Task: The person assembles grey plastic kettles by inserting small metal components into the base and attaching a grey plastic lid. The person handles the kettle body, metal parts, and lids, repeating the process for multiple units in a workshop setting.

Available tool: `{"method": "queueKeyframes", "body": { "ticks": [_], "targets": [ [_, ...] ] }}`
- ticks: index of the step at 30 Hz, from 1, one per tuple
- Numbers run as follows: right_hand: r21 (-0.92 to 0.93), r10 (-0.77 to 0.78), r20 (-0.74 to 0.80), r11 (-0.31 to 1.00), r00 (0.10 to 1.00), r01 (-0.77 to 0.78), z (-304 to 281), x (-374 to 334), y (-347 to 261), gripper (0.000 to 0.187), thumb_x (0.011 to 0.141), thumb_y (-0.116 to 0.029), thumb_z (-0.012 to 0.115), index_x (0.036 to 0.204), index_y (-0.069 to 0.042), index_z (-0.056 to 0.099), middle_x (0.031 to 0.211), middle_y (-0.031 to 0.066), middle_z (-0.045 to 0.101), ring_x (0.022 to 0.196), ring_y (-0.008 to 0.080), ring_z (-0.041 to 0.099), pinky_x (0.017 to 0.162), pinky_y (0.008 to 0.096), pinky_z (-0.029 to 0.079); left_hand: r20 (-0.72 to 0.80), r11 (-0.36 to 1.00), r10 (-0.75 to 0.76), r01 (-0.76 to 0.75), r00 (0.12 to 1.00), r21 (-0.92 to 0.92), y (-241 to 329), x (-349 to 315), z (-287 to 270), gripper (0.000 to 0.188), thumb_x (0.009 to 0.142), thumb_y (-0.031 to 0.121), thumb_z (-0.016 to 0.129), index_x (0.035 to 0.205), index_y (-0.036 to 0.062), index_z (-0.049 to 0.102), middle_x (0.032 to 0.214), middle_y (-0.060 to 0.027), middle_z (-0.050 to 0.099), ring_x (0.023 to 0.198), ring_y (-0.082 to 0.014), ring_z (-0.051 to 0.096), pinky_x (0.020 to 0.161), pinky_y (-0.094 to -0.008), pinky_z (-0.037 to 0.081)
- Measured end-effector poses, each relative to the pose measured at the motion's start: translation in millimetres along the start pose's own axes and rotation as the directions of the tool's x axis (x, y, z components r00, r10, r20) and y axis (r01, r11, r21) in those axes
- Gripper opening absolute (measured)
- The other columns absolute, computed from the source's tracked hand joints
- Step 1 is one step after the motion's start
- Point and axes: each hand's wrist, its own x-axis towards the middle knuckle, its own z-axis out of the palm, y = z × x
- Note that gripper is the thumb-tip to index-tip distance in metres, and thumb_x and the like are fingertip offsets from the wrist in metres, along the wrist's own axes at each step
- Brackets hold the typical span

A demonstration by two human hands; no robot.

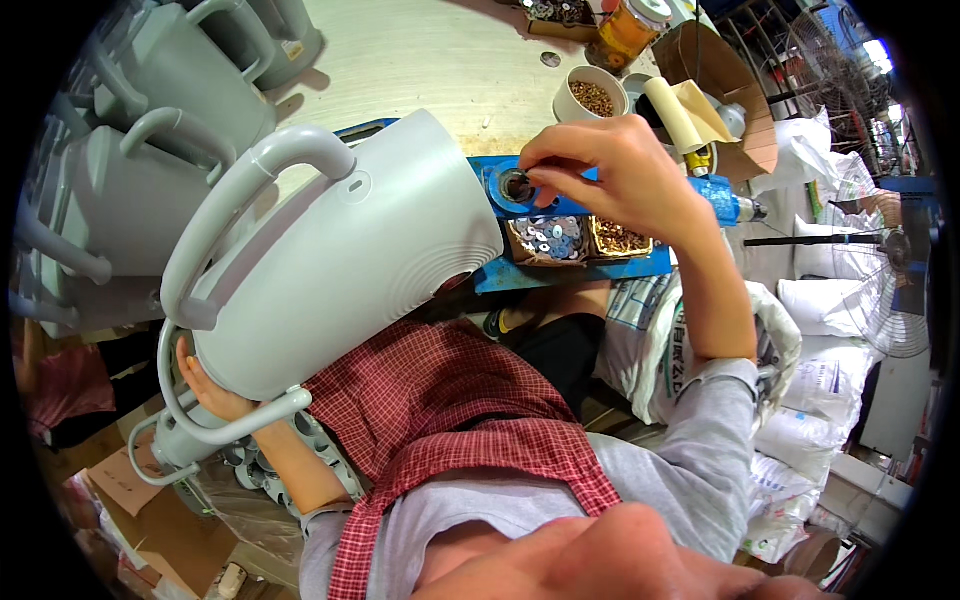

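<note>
A large grey plastic can [340, 270] with a long loop handle lies tilted in front of me, its wide end toward a blue metal fixture [575, 190]. My left hand [210, 390] supports the can's lower left end, the palm against it and some fingers hidden behind the handle. Over the fixture's round socket [515, 186], my right hand [610, 175] has thumb and forefinger pinched together. What sits between those fingertips is too small to tell. Just below are a small box of grey-blue washers [550, 238] and a box of brass-coloured parts [618, 237].
Several matching grey cans [150, 170] crowd the left side. Farther back on the table [420, 60] stand a white tub of brass parts [590, 95], an orange jar [628, 35] and a yellowish roll [675, 115]. White sacks [815, 370] and wire fans [880, 290] are at the right.
</note>
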Motion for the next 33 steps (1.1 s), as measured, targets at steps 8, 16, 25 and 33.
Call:
{"method": "queueKeyframes", "body": {
  "ticks": [8, 16, 25, 33],
  "targets": [
    [0.032, 0.069, -0.104, 0.997, 0.992, -0.066, 9.1, -7.5, 3.2, 0.017, 0.085, -0.006, 0.066, 0.101, -0.002, 0.068, 0.084, 0.0116, 0.069, 0.069, 0.0208, 0.069, 0.064, 0.0307, 0.054, -0.002, 0.993, -0.075, 0.074, 0.997, -0.088, 9.7, -3.6, 9.3, 0.042, 0.102, 0.031, 0.04, 0.131, 0.0014, 0.044, 0.118, -0.0181, 0.057, 0.097, -0.025, 0.064, 0.08, -0.0349, 0.057],
    [-0.369, 0.25, -0.332, 0.853, 0.909, -0.37, 99.1, -110.5, 38.5, 0.011, 0.083, -0.019, 0.069, 0.086, -0.008, 0.069, 0.085, 0.0048, 0.067, 0.076, 0.0254, 0.066, 0.066, 0.0359, 0.054, -0.035, 0.996, -0.058, 0.055, 0.998, -0.071, 9.5, -7.2, -9.9, 0.044, 0.103, 0.03, 0.033, 0.13, -0.0019, 0.047, 0.121, -0.0155, 0.056, 0.101, -0.0224, 0.062, 0.085, -0.0339, 0.054],
    [-0.539, 0.165, -0.346, 0.771, 0.923, -0.34, 123.0, -111.1, 70.7, 0.009, 0.075, -0.012, 0.068, 0.084, -0.011, 0.069, 0.089, 0.0047, 0.067, 0.086, 0.023, 0.065, 0.076, 0.0368, 0.051, -0.048, 0.962, -0.131, 0.115, 0.99, -0.25, 17.0, -11.2, -10.5, 0.04, 0.103, 0.027, 0.037, 0.131, 0.0002, 0.046, 0.122, -0.0156, 0.056, 0.102, -0.0232, 0.062, 0.087, -0.0351, 0.055],
    [-0.548, -0.4, -0.57, 0.836, 0.717, 0.031, 58.5, -49.5, 5.5, 0.03, 0.069, 0.003, 0.075, 0.097, -0.004, 0.07, 0.082, 0.0065, 0.067, 0.061, 0.0198, 0.063, 0.052, 0.0276, 0.049, -0.003, 0.953, -0.131, 0.125, 0.991, -0.275, -6.7, -3.1, -13.0, 0.038, 0.102, 0.025, 0.04, 0.133, 0.0043, 0.046, 0.114, -0.0164, 0.06, 0.095, -0.0223, 0.065, 0.079, -0.0336, 0.057]
  ]
}}
